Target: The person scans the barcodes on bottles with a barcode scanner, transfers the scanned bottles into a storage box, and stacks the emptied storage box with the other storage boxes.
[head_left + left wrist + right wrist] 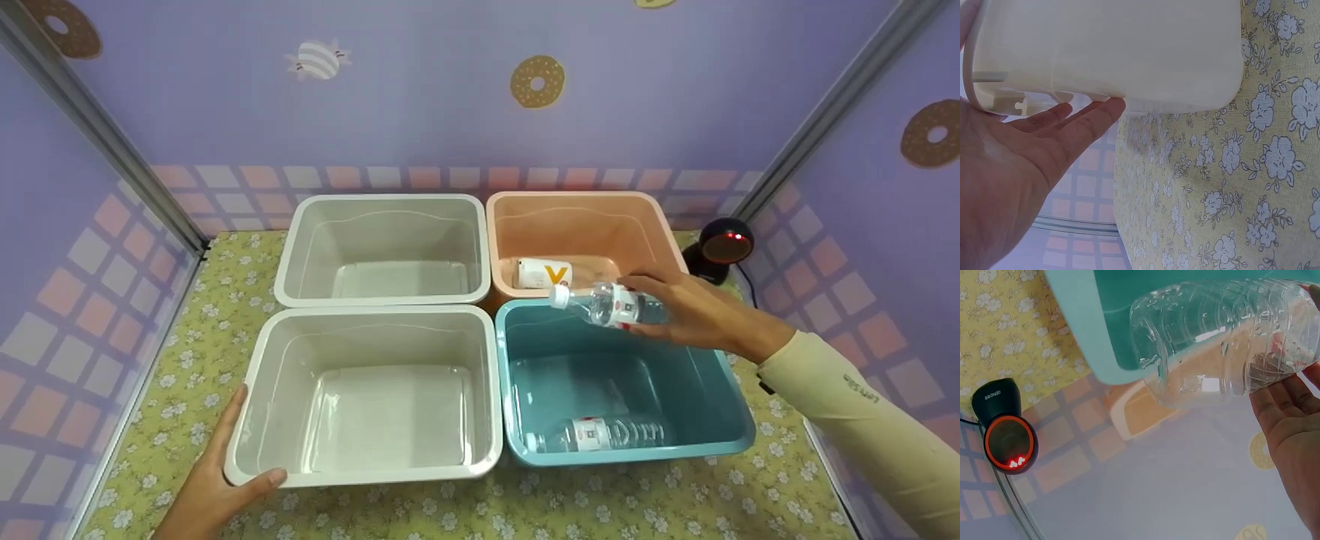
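Note:
My right hand grips a clear plastic bottle with a white cap and a red-and-white label. It holds the bottle sideways above the back of the blue bin, cap toward the left. In the right wrist view the bottle's ribbed base faces the camera, and the label is mostly hidden. A similar bottle lies on its side inside the blue bin, along the front wall. My left hand rests at the near-left corner of the front white bin, its fairly straight fingers touching the outer wall.
Behind stand another white bin and an orange bin, which holds a white can-like container with a yellow V. A black round-headed device stands at the back right. Purple walls enclose the flowered tablecloth.

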A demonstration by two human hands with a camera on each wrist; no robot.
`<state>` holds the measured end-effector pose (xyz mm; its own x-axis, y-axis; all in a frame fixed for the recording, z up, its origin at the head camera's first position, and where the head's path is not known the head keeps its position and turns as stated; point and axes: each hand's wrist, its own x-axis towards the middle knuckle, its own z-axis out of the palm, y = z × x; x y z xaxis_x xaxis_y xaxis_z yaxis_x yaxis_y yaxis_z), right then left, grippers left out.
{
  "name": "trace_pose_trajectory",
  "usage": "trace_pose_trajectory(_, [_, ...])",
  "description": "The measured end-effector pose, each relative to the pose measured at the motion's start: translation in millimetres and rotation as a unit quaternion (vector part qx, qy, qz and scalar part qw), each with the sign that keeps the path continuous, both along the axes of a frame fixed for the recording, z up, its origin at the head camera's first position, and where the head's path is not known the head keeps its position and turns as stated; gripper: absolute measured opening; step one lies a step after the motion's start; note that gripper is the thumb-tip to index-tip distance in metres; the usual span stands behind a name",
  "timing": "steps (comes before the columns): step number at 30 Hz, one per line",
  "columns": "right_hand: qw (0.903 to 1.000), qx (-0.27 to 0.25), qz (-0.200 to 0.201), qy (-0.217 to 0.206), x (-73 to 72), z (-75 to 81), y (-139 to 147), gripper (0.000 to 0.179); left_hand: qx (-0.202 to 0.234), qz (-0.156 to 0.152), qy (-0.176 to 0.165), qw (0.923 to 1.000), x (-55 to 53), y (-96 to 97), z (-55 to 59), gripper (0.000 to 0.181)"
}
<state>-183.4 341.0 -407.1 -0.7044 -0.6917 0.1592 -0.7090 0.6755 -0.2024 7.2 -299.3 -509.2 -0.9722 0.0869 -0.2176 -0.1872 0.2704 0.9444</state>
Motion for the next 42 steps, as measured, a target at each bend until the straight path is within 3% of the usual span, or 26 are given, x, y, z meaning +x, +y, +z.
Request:
trace_pose_trajectory(6, [0.9992, -0.010, 0.007, 0.038, -1.6, 2.9, 9, 0.062, 0.005, 0.000, -0.002, 1.0000, -0.2, 1.4, 1.6, 0.115])
trace_pose_trajectory(18, [0.9981, -0.028, -0.012, 0.054, -1.8, 7.9, 24, 0.065, 0.001, -0.002, -0.002, 1.0000, -1.8, 3.8, 2.5, 0.116])
trace_pose_trajectory(25, [0.9966, -0.038, -0.019, 0.071, -3.1, 7.8, 30, 0.065, -0.031, -0.008, 0.016, 0.9994, -0.8, 1.8, 2.8, 0.116])
trace_pose_trajectory(36, [0.9936, -0.047, -0.024, 0.101, -5.8, 6.2, 40, 0.068, -0.007, 0.000, 0.003, 1.0000, 1.5, 1.5, 1.7, 0.114])
trace_pose_trajectory(42, [0.9945, -0.040, -0.046, 0.085, -5.2, 6.4, 46, 0.066, 0.000, 0.003, 0.000, 1.0000, 2.2, 1.1, 1.2, 0.114])
